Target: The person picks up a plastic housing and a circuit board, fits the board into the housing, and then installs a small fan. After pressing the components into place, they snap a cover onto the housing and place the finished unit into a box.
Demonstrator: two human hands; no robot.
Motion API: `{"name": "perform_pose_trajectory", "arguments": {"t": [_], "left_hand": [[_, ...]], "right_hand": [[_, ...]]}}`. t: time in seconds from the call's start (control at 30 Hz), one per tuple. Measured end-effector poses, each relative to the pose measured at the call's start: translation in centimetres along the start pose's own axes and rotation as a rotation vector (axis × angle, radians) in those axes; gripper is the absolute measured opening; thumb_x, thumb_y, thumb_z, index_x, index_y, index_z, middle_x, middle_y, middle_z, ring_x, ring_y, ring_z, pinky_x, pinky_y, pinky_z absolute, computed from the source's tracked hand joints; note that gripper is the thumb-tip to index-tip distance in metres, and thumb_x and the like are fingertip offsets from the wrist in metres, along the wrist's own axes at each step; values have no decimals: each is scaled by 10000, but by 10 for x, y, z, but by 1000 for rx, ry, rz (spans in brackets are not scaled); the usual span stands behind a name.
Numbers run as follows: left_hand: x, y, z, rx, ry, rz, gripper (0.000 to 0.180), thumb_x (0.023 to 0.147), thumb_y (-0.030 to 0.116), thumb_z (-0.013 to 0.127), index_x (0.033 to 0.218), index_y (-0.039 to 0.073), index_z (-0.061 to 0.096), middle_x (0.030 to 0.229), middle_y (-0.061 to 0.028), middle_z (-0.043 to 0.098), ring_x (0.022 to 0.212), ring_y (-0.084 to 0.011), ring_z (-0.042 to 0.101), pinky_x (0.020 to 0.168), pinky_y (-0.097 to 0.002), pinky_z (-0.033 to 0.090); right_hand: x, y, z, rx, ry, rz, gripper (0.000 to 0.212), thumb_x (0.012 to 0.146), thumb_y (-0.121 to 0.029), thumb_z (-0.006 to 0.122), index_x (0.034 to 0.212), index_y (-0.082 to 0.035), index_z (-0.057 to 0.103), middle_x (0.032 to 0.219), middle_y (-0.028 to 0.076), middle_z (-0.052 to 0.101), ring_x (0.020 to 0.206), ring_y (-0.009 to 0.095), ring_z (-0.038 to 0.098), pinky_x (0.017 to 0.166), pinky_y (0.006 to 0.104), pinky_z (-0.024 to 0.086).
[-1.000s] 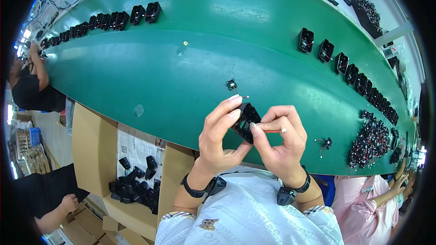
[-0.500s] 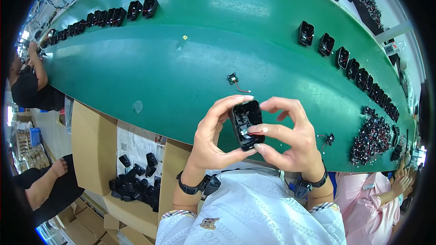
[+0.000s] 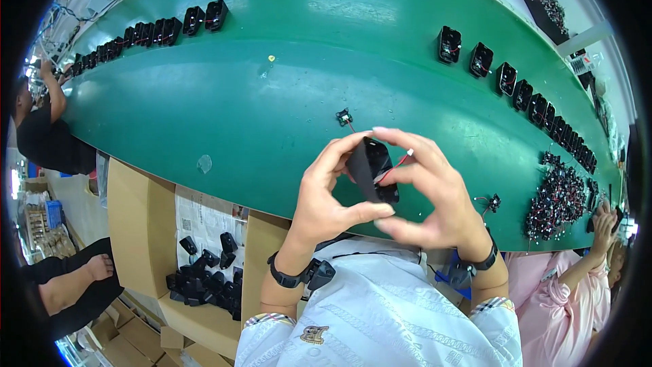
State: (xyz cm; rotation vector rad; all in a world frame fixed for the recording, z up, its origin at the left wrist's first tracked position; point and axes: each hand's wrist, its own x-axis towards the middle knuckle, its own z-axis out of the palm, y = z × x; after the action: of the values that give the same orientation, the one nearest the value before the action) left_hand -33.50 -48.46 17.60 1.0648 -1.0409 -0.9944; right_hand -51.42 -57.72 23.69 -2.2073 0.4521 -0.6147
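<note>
Above the table's near edge, my left hand (image 3: 322, 197) grips a black plastic housing (image 3: 363, 171), fingers over its top and thumb along its bottom end. The housing is tilted, its open side facing right. My right hand (image 3: 440, 197) steadies its top corner with one finger, while another finger reaches inside. A red wire (image 3: 398, 167) with a white plug comes out of the housing beside that finger. Whatever the fingertip touches within is hidden. Just beyond my hands lies a small black circuit board (image 3: 344, 117) with its own red wire.
Open black housings (image 3: 481, 59) stand in a row at right, with another row (image 3: 193, 20) at far left. A heap of small wired parts (image 3: 557, 200) sits at right, near a loose wired board (image 3: 494, 202). Below left, a cardboard box (image 3: 139, 224) contains black housings. Co-workers flank me.
The housing has turned so its outer side wall shows and its opening faces right. My right thumb has come away from its bottom end. My right finger remains inside.
</note>
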Motion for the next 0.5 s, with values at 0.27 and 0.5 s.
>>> {"name": "perform_pose_trajectory", "arguments": {"t": [0.27,0.5], "left_hand": [[15,11,14,-1,7,-152,684,807,482,834,1140,4,475,926,-67,621,814,-116,604,711,-286,491],[7,16,7,181,-48,-156,528,1069,504,376,1104,-18,448,803,-133,578,696,-209,580,630,-358,461]], "right_hand": [[-5,32,11,837,40,207,213,788,-112,801,951,-28,692,1465,259,492,1358,330,492,1114,469,368],[-4,21,21,1218,94,441,697,765,-321,687,1305,107,587,1518,269,426,1341,332,508,1161,462,331]]}}
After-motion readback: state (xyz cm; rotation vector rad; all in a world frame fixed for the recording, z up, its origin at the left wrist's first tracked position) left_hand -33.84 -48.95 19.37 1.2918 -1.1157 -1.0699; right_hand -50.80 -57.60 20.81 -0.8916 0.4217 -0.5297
